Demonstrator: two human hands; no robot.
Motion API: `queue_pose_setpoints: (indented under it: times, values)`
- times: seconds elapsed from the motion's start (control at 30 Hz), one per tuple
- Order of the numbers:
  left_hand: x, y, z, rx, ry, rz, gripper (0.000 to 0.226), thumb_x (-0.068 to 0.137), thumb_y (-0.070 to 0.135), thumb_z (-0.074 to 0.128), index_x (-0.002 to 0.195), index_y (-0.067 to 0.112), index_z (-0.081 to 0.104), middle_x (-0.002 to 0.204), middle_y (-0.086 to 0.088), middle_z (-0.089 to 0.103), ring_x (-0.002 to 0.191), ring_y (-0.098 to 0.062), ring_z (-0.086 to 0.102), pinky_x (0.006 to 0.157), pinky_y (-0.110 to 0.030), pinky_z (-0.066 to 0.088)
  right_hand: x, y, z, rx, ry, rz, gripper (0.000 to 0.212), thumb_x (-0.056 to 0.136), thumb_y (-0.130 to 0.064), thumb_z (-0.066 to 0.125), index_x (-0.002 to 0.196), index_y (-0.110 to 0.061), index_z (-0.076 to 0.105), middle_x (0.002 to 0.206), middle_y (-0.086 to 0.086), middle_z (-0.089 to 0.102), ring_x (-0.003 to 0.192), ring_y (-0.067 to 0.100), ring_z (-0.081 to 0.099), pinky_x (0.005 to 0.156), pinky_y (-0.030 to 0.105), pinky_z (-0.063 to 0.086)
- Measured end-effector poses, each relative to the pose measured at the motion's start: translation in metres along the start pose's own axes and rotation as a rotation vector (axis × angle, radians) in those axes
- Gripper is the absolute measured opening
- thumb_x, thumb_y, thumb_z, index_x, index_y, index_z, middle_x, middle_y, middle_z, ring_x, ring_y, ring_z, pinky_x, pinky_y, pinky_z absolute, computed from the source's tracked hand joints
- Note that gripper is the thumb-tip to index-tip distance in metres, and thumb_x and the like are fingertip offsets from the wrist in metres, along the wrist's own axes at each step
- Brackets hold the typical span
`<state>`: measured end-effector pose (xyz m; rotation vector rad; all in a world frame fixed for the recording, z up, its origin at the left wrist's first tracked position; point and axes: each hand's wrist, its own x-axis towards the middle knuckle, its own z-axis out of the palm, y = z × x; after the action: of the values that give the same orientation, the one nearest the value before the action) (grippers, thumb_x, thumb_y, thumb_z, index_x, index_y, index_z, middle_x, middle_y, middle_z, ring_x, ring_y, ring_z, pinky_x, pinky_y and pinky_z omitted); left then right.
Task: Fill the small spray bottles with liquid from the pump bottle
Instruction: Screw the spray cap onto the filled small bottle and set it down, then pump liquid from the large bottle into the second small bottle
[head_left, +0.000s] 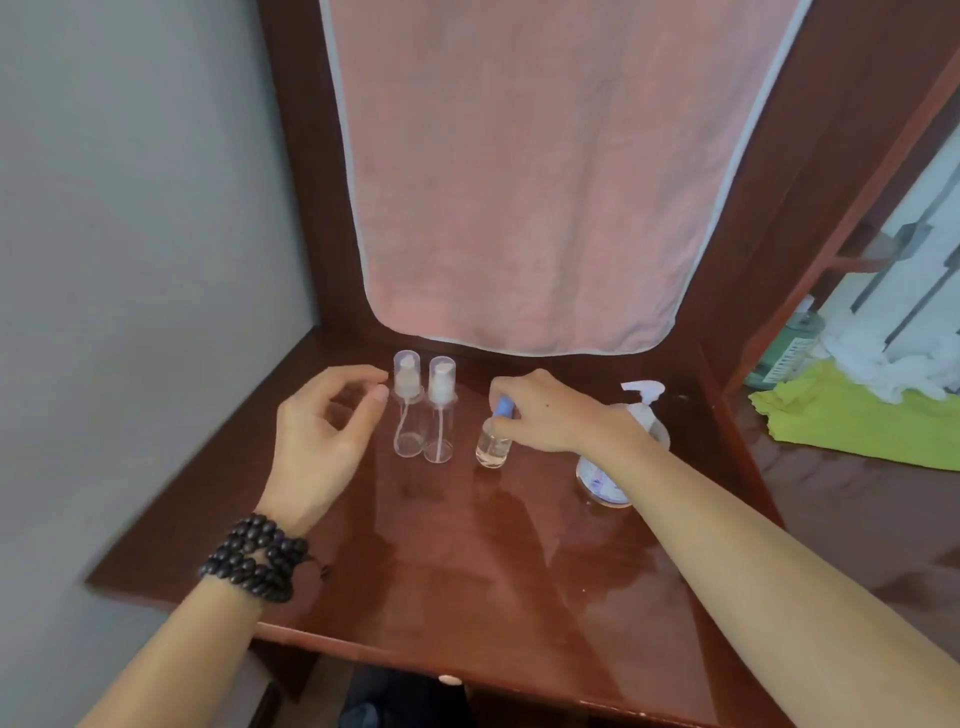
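Head view, desk (467, 545) of dark red wood. Two empty spray bottles (423, 410) — upright, capped, side by side — stand just right of the left hand (324, 431), whose fingers curl loosely and hold nothing. Third small bottle (493, 441), upright and part-filled, sits right of the pair; the right hand (540, 410) pinches its blue top from above. Pump bottle (618, 447) stands behind the right wrist, largely hidden. Pink towel (519, 182) hangs behind. Likely step — unscrewing the blue top; whether it is loose cannot be told.
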<state>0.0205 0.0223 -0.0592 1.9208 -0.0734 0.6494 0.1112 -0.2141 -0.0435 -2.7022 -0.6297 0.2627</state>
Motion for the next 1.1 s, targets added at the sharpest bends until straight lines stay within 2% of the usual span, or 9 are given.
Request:
queue_pose_setpoints:
  times: [0.37, 0.43, 0.5, 0.57, 0.73, 0.87, 0.97, 1.03, 1.1]
  values:
    - [0.002, -0.018, -0.008, -0.043, -0.016, -0.043, 0.014, 0.091, 0.014, 0.065, 0.099, 0.024, 0.071, 0.090, 0.007, 0.072, 0.083, -0.012, 0.066, 0.079, -0.030, 0.053, 0.017, -0.007, 0.010, -0.047, -0.076, 0.049, 0.012, 0.085, -0.035, 0.066, 0.085, -0.026, 0.058, 0.088, -0.002, 0.060, 0.076, 0.026, 0.063, 0.069, 0.044, 0.055]
    - [0.001, -0.019, -0.007, -0.052, -0.023, -0.046, 0.015, 0.090, 0.013, 0.065, 0.098, 0.024, 0.071, 0.089, 0.007, 0.071, 0.082, -0.013, 0.065, 0.079, -0.031, 0.053, 0.017, -0.013, 0.003, -0.133, -0.038, 0.034, 0.026, 0.082, -0.044, 0.067, 0.099, -0.026, 0.059, 0.090, -0.006, 0.059, 0.081, 0.025, 0.061, 0.070, 0.040, 0.051]
    - [0.002, -0.018, -0.007, -0.059, -0.023, -0.044, 0.016, 0.090, 0.013, 0.065, 0.098, 0.025, 0.071, 0.088, 0.007, 0.071, 0.082, -0.015, 0.065, 0.079, -0.032, 0.053, 0.018, -0.023, -0.007, -0.201, 0.071, -0.036, 0.049, 0.082, -0.052, 0.065, 0.122, -0.025, 0.056, 0.098, -0.007, 0.061, 0.091, 0.021, 0.058, 0.080, 0.039, 0.045]
    - [0.003, -0.016, -0.007, -0.062, -0.017, -0.041, 0.017, 0.090, 0.013, 0.065, 0.099, 0.026, 0.070, 0.088, 0.005, 0.071, 0.082, -0.017, 0.065, 0.079, -0.032, 0.053, 0.022, -0.037, -0.013, -0.151, 0.144, -0.118, 0.056, 0.086, -0.054, 0.063, 0.134, -0.026, 0.053, 0.105, -0.007, 0.063, 0.098, 0.019, 0.057, 0.090, 0.041, 0.037]
    - [0.002, -0.005, -0.009, -0.060, -0.020, -0.027, 0.018, 0.090, 0.011, 0.064, 0.100, 0.025, 0.070, 0.088, 0.005, 0.071, 0.082, -0.016, 0.065, 0.078, -0.034, 0.054, 0.030, -0.054, -0.008, -0.140, 0.205, -0.152, 0.019, 0.094, -0.039, 0.060, 0.101, -0.022, 0.064, 0.088, -0.002, 0.067, 0.094, 0.024, 0.059, 0.086, 0.039, 0.031]
    - [-0.004, 0.008, -0.006, -0.060, -0.024, 0.001, 0.017, 0.089, 0.014, 0.066, 0.100, 0.027, 0.069, 0.085, 0.006, 0.069, 0.078, -0.014, 0.063, 0.074, -0.032, 0.054, 0.008, -0.057, -0.033, -0.058, 0.288, -0.157, 0.020, 0.092, -0.041, 0.065, 0.096, -0.021, 0.067, 0.080, -0.008, 0.065, 0.086, 0.018, 0.060, 0.099, 0.041, 0.035]
    - [-0.005, 0.026, 0.008, -0.009, -0.092, 0.024, 0.024, 0.084, 0.024, 0.073, 0.107, 0.028, 0.067, 0.095, 0.009, 0.068, 0.078, -0.010, 0.062, 0.067, -0.020, 0.050, -0.017, -0.058, -0.065, 0.047, 0.352, -0.162, 0.024, 0.090, -0.044, 0.069, 0.092, -0.020, 0.068, 0.084, -0.006, 0.067, 0.076, 0.011, 0.057, 0.086, 0.032, 0.040]
    - [-0.004, 0.039, 0.023, 0.064, -0.205, 0.017, 0.042, 0.079, 0.037, 0.076, 0.119, 0.033, 0.063, 0.105, 0.015, 0.066, 0.088, 0.000, 0.061, 0.072, -0.012, 0.047, -0.033, -0.055, -0.082, 0.119, 0.377, -0.166, 0.027, 0.090, -0.044, 0.071, 0.092, -0.017, 0.068, 0.083, -0.003, 0.067, 0.070, 0.007, 0.054, 0.073, 0.027, 0.041]
    - [-0.005, 0.051, 0.039, 0.082, -0.311, -0.011, 0.049, 0.077, 0.044, 0.076, 0.123, 0.037, 0.060, 0.105, 0.012, 0.067, 0.084, 0.002, 0.062, 0.073, -0.005, 0.045, -0.048, -0.050, -0.091, 0.166, 0.377, -0.163, 0.027, 0.090, -0.043, 0.072, 0.092, -0.017, 0.068, 0.081, 0.001, 0.068, 0.066, 0.007, 0.053, 0.068, 0.028, 0.046]
